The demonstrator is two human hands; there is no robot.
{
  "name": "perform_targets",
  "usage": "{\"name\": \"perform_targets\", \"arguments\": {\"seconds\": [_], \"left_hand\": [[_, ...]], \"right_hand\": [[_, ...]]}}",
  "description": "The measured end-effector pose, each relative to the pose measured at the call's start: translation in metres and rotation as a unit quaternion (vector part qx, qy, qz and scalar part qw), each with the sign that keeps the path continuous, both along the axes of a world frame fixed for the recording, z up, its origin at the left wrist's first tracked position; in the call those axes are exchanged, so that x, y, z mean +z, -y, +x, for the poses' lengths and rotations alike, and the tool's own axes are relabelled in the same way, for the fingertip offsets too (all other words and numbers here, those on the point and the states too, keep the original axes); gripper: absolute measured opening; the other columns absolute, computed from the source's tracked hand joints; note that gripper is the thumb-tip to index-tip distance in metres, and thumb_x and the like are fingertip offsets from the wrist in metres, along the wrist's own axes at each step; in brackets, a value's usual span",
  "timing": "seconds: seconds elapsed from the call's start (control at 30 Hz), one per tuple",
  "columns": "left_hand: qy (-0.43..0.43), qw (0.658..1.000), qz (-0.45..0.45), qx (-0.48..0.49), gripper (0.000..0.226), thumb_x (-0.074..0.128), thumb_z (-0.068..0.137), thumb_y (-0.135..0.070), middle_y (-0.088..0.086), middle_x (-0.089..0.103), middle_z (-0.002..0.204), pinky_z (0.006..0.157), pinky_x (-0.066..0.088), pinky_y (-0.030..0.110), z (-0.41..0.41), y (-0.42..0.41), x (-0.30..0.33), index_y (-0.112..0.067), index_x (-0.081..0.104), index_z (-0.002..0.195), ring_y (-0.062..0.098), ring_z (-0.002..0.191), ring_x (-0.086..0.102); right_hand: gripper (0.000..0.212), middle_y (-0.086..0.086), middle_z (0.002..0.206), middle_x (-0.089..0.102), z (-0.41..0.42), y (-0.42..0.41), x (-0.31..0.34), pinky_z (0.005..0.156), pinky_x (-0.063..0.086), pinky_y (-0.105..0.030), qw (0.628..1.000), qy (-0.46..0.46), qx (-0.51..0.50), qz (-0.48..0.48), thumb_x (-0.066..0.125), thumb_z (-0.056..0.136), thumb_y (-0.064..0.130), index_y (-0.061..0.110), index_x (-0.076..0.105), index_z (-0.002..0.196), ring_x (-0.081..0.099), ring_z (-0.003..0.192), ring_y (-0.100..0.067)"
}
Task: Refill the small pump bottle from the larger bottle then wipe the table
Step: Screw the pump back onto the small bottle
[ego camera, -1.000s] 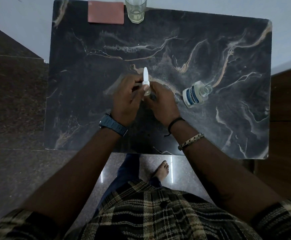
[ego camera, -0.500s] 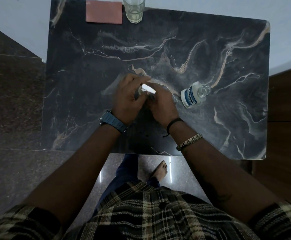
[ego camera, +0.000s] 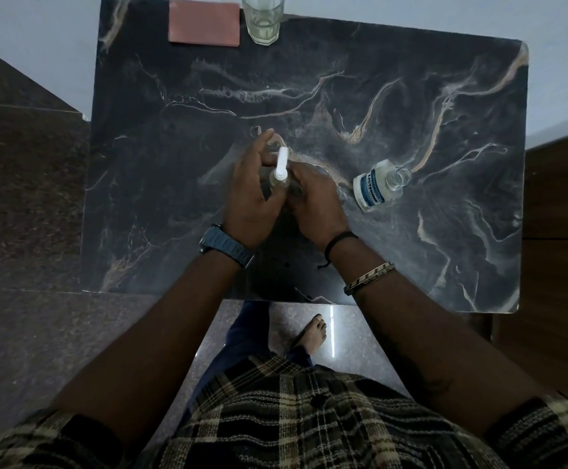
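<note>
Pump head, white plastic (ego camera: 281, 160), is sitting on the small clear pump bottle (ego camera: 278, 181) mid-tabletop; left hand (ego camera: 249, 191) and right hand (ego camera: 313, 201) are gripping it. Larger clear blue-labelled bottle (ego camera: 375, 189) is standing uncapped towards the dark marble table's (ego camera: 411, 96) right edge. Advice: steady the base, twist squarely.

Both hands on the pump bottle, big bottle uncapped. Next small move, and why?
Probably finish seating the pump head on the small pump bottle: left hand and right hand both grip it, while the larger bottle stands open and apart.
</note>
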State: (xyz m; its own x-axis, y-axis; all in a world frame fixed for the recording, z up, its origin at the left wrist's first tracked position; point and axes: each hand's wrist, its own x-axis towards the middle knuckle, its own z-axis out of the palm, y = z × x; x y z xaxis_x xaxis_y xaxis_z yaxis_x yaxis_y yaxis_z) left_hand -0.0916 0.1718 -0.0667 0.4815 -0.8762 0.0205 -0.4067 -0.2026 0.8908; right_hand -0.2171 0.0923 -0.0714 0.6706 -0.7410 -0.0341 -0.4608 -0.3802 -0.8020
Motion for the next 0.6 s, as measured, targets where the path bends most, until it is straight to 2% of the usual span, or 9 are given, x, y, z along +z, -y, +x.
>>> {"name": "perform_targets", "arguments": {"seconds": [0.1, 0.23, 0.27, 0.33, 0.37, 0.43, 0.5, 0.53, 0.6], "left_hand": [[-0.017, 1.0, 0.0, 0.021, 0.082, 0.081, 0.089, -0.011, 0.004, 0.068, 0.127, 0.111, 0.05, 0.042, 0.0018, 0.0019, 0.0021, -0.01, 0.039, 0.159, 0.016, 0.122, 0.064], [-0.061, 0.998, -0.009, -0.001, 0.082, 0.077, 0.094, -0.009, 0.001, 0.071, 0.125, 0.104, 0.056, 0.03, 0.0017, 0.0033, 0.0035, -0.007, 0.032, 0.163, 0.014, 0.116, 0.069], [-0.057, 0.998, -0.016, 0.0, 0.082, 0.077, 0.095, -0.01, 0.001, 0.07, 0.127, 0.101, 0.056, 0.026, 0.0016, 0.0039, 0.0034, -0.006, 0.032, 0.163, 0.014, 0.117, 0.069], [-0.045, 0.999, -0.016, 0.021, 0.082, 0.079, 0.094, -0.014, 0.002, 0.068, 0.125, 0.101, 0.057, 0.032, 0.0029, 0.0045, 0.0023, -0.007, 0.034, 0.162, 0.016, 0.116, 0.068], [-0.05, 0.998, -0.01, 0.027, 0.082, 0.081, 0.094, -0.015, 0.002, 0.069, 0.121, 0.098, 0.058, 0.035, 0.0042, 0.0043, 0.0013, -0.009, 0.035, 0.162, 0.018, 0.111, 0.069], [-0.068, 0.998, -0.004, 0.011, 0.084, 0.081, 0.093, -0.016, 0.002, 0.07, 0.119, 0.092, 0.059, 0.027, 0.0059, 0.004, 0.0, -0.012, 0.034, 0.163, 0.017, 0.106, 0.071], [-0.067, 0.998, -0.004, -0.008, 0.086, 0.081, 0.09, -0.012, 0.002, 0.07, 0.129, 0.095, 0.055, 0.018, 0.006, 0.0043, -0.0006, -0.011, 0.034, 0.163, 0.013, 0.115, 0.07], [-0.059, 0.998, 0.0, -0.006, 0.085, 0.082, 0.088, -0.012, 0.003, 0.067, 0.135, 0.1, 0.054, 0.02, 0.0054, 0.0045, -0.001, -0.011, 0.038, 0.16, 0.012, 0.123, 0.067], [-0.044, 0.999, 0.019, 0.017, 0.07, 0.086, 0.085, -0.02, 0.004, 0.065, 0.134, 0.105, 0.055, 0.034, 0.0038, 0.0048, -0.0026, -0.013, 0.052, 0.146, 0.016, 0.125, 0.063]], "right_hand": [[0.033, -0.009, 0.129, 0.073, 0.0008, -0.0005, -0.0004, 0.099, 0.045, -0.009, 1.0, 0.002, -0.004, -0.004, 0.062, 0.103, 0.006, 0.008, 0.068, 0.135, 0.061, 0.114, -0.005], [0.03, -0.01, 0.127, 0.074, 0.0008, 0.0009, -0.0002, 0.098, 0.051, -0.02, 1.0, -0.003, -0.009, 0.007, 0.064, 0.103, 0.007, 0.006, 0.069, 0.133, 0.066, 0.113, -0.013], [0.032, -0.009, 0.129, 0.074, 0.0006, 0.0014, 0.0004, 0.099, 0.048, -0.014, 1.0, -0.002, -0.009, 0.006, 0.064, 0.102, 0.006, 0.007, 0.069, 0.134, 0.064, 0.114, -0.01], [0.034, -0.007, 0.132, 0.073, 0.0004, 0.0021, 0.0013, 0.1, 0.042, -0.005, 1.0, 0.003, -0.007, 0.006, 0.064, 0.102, 0.007, 0.009, 0.068, 0.136, 0.061, 0.117, -0.004], [0.034, -0.007, 0.133, 0.073, 0.0002, 0.0022, 0.001, 0.101, 0.042, -0.006, 1.0, 0.003, -0.006, 0.008, 0.064, 0.103, 0.008, 0.009, 0.068, 0.137, 0.062, 0.118, -0.006], [0.035, -0.009, 0.132, 0.073, 0.0001, 0.0019, -0.0006, 0.102, 0.048, -0.016, 1.0, -0.004, -0.001, 0.012, 0.065, 0.103, 0.007, 0.007, 0.067, 0.137, 0.065, 0.119, -0.014], [0.035, -0.009, 0.129, 0.074, 0.0006, 0.002, -0.0014, 0.101, 0.05, -0.019, 1.0, -0.013, -0.005, 0.016, 0.065, 0.101, 0.002, 0.007, 0.067, 0.136, 0.066, 0.116, -0.015], [0.035, -0.007, 0.128, 0.074, 0.001, 0.0021, -0.0014, 0.099, 0.049, -0.014, 1.0, -0.013, -0.007, 0.015, 0.064, 0.1, 0.001, 0.008, 0.068, 0.135, 0.065, 0.114, -0.012], [0.037, -0.005, 0.126, 0.075, 0.0014, 0.0023, -0.0014, 0.097, 0.049, -0.012, 1.0, -0.015, -0.009, 0.015, 0.063, 0.099, -0.001, 0.01, 0.069, 0.133, 0.065, 0.111, -0.009]]}}
